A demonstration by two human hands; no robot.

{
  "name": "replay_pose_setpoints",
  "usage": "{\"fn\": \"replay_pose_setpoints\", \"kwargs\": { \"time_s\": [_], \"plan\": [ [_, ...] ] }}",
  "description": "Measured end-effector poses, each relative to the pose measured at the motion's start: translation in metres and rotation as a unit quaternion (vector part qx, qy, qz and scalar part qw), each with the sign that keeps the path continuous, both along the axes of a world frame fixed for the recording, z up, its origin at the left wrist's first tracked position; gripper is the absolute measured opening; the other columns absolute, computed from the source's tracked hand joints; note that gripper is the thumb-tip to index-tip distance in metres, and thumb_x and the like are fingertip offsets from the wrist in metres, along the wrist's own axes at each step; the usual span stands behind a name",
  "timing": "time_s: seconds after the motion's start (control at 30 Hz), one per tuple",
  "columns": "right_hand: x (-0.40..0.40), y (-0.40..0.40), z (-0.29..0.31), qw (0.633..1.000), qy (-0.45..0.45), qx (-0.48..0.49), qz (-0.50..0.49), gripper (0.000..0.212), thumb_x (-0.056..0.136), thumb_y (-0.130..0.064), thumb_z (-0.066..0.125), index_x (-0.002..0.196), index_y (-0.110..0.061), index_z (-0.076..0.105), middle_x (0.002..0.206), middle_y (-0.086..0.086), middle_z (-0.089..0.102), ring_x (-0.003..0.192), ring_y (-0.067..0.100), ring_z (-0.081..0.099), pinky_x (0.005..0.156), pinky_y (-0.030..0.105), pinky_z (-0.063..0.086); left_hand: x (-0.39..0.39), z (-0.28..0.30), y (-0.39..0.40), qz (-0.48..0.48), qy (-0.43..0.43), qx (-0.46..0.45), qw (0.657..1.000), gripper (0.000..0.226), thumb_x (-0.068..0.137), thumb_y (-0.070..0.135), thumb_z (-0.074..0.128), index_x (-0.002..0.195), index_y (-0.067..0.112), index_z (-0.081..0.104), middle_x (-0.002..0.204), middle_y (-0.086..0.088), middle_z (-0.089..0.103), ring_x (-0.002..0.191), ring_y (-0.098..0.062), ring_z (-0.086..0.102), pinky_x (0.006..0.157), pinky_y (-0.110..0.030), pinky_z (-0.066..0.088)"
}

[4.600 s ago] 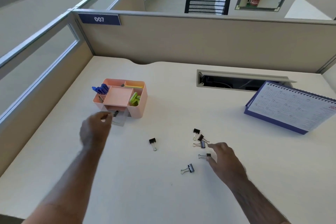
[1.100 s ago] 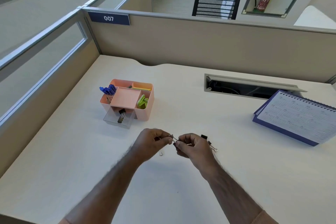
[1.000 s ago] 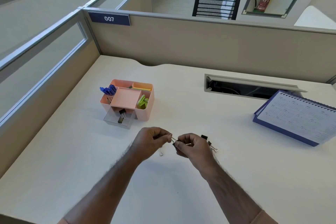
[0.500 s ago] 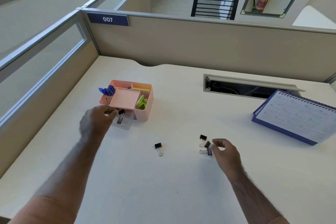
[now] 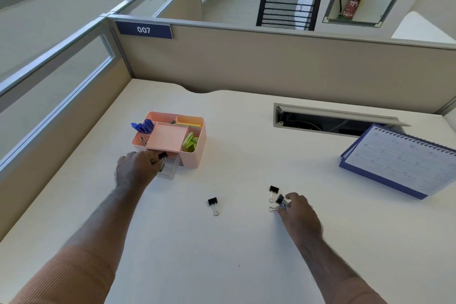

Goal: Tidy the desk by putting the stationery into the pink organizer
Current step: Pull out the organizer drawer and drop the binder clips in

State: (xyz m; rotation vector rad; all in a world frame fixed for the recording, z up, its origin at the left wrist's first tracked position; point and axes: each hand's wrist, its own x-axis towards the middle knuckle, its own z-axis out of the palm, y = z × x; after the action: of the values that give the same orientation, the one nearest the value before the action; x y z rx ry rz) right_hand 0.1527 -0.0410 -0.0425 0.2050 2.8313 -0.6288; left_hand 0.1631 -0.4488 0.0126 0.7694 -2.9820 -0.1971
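Observation:
The pink organizer [image 5: 197, 145] stands at the desk's left, holding blue pens [image 5: 143, 127] and a green clip [image 5: 189, 143]. Its clear drawer [image 5: 170, 173] is pulled open at the front, with a black binder clip [image 5: 162, 155] in it. My left hand [image 5: 135, 170] hovers over the drawer, its fingertips pinched on a binder clip's wire handles. My right hand [image 5: 299, 217] rests on the desk to the right, thumb and fingers closed around a black binder clip [image 5: 280, 198]. Two more binder clips lie loose: one beside it [image 5: 274, 190], one mid-desk [image 5: 212, 202].
A purple desk calendar [image 5: 399, 160] stands at the right. A cable slot [image 5: 320, 121] is open at the back of the desk. Beige partition walls [image 5: 271, 66] close the back and left sides.
A second ago both hands met mid-desk over a clip. Since then my left hand has gone to the organizer's drawer and my right hand has moved right onto the clips there.

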Motion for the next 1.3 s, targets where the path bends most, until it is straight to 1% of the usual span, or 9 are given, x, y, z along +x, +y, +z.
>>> {"fn": "replay_pose_setpoints", "kwargs": {
  "time_s": [0.2, 0.33, 0.47, 0.77, 0.9, 1.07, 1.17, 1.23, 1.3],
  "plan": [
    [-0.006, -0.001, -0.001, 1.0, 0.001, 0.027, -0.004, 0.026, 0.092, -0.03, 0.051, 0.116, -0.022, 0.055, 0.116, 0.003, 0.056, 0.108, 0.026, 0.053, 0.069, 0.031, 0.038, -0.009, 0.003, 0.004, 0.005, -0.071, 0.018, 0.997, 0.027, 0.084, 0.039, 0.072, 0.107, 0.024, 0.073, 0.088, 0.001, 0.071, 0.082, -0.021, 0.061, 0.065, -0.033, 0.051],
    [-0.006, -0.001, -0.002, 0.999, 0.0, 0.039, 0.005, 0.023, 0.093, -0.028, 0.049, 0.114, -0.021, 0.056, 0.114, 0.003, 0.056, 0.106, 0.026, 0.054, 0.07, 0.033, 0.043, -0.012, 0.004, 0.007, 0.002, -0.081, 0.018, 0.997, 0.021, 0.088, 0.034, 0.067, 0.105, 0.022, 0.072, 0.092, -0.001, 0.07, 0.082, -0.021, 0.059, 0.072, -0.036, 0.054],
    [-0.003, 0.0, -0.003, 0.999, 0.002, 0.033, 0.007, 0.023, 0.094, -0.029, 0.047, 0.113, -0.021, 0.057, 0.111, 0.003, 0.056, 0.103, 0.025, 0.055, 0.072, 0.034, 0.046, -0.012, 0.005, 0.005, -0.009, -0.089, 0.024, 0.996, 0.021, 0.088, 0.034, 0.067, 0.105, 0.022, 0.071, 0.09, 0.002, 0.068, 0.084, -0.021, 0.06, 0.068, -0.034, 0.054],
    [0.012, 0.003, -0.004, 0.997, 0.01, 0.048, 0.067, 0.023, 0.095, -0.03, 0.045, 0.113, -0.029, 0.06, 0.11, -0.003, 0.05, 0.103, 0.02, 0.051, 0.063, 0.031, 0.044, -0.008, 0.007, 0.008, 0.0, -0.069, 0.058, 0.996, 0.02, 0.094, 0.032, 0.055, 0.101, 0.021, 0.071, 0.09, 0.003, 0.066, 0.083, -0.021, 0.061, 0.063, -0.032, 0.053],
    [0.015, 0.008, -0.006, 0.995, -0.016, 0.051, 0.087, 0.017, 0.095, -0.022, 0.047, 0.105, -0.027, 0.059, 0.108, -0.002, 0.047, 0.095, 0.02, 0.049, 0.063, 0.032, 0.045, -0.001, 0.006, 0.008, -0.005, -0.003, 0.051, 0.999, 0.023, 0.094, 0.028, 0.056, 0.104, 0.018, 0.074, 0.097, -0.003, 0.075, 0.081, -0.022, 0.064, 0.074, -0.038, 0.056],
    [0.015, 0.009, -0.003, 0.998, -0.019, 0.007, 0.066, 0.024, 0.087, -0.013, 0.054, 0.077, -0.033, 0.047, 0.095, -0.008, 0.042, 0.078, 0.018, 0.052, 0.064, 0.036, 0.05, 0.005, 0.009, 0.021, 0.007, 0.114, 0.067, 0.991, 0.02, 0.092, 0.022, 0.061, 0.102, 0.012, 0.075, 0.096, -0.007, 0.076, 0.076, -0.02, 0.061, 0.072, -0.039, 0.056],
    [0.013, 0.009, 0.001, 0.996, -0.023, -0.051, 0.071, 0.029, 0.08, -0.014, 0.062, 0.069, -0.035, 0.047, 0.089, -0.009, 0.052, 0.075, 0.013, 0.055, 0.069, 0.039, 0.053, 0.013, 0.008, 0.041, -0.037, 0.162, 0.094, 0.982, 0.019, 0.089, 0.02, 0.066, 0.104, 0.012, 0.074, 0.103, -0.006, 0.076, 0.08, -0.021, 0.068, 0.07, -0.039, 0.06],
    [0.012, 0.002, 0.01, 0.989, -0.014, -0.126, 0.073, 0.025, 0.077, -0.013, 0.069, 0.07, -0.032, 0.054, 0.084, -0.01, 0.06, 0.068, 0.009, 0.058, 0.068, 0.035, 0.054, 0.021, 0.009, 0.064, -0.07, 0.167, 0.161, 0.97, 0.018, 0.088, 0.019, 0.068, 0.105, 0.016, 0.074, 0.103, -0.002, 0.074, 0.078, -0.013, 0.066, 0.07, -0.033, 0.059],
    [0.013, -0.013, 0.026, 0.975, -0.015, -0.211, 0.07, 0.018, 0.077, -0.012, 0.074, 0.075, -0.025, 0.061, 0.08, -0.007, 0.066, 0.06, 0.007, 0.059, 0.059, 0.021, 0.05, 0.032, 0.012, 0.095, -0.108, 0.11, 0.269, 0.951, 0.018, 0.089, 0.023, 0.068, 0.106, 0.025, 0.074, 0.094, 0.006, 0.071, 0.069, -0.002, 0.061, 0.07, -0.028, 0.057]
  ]
}}
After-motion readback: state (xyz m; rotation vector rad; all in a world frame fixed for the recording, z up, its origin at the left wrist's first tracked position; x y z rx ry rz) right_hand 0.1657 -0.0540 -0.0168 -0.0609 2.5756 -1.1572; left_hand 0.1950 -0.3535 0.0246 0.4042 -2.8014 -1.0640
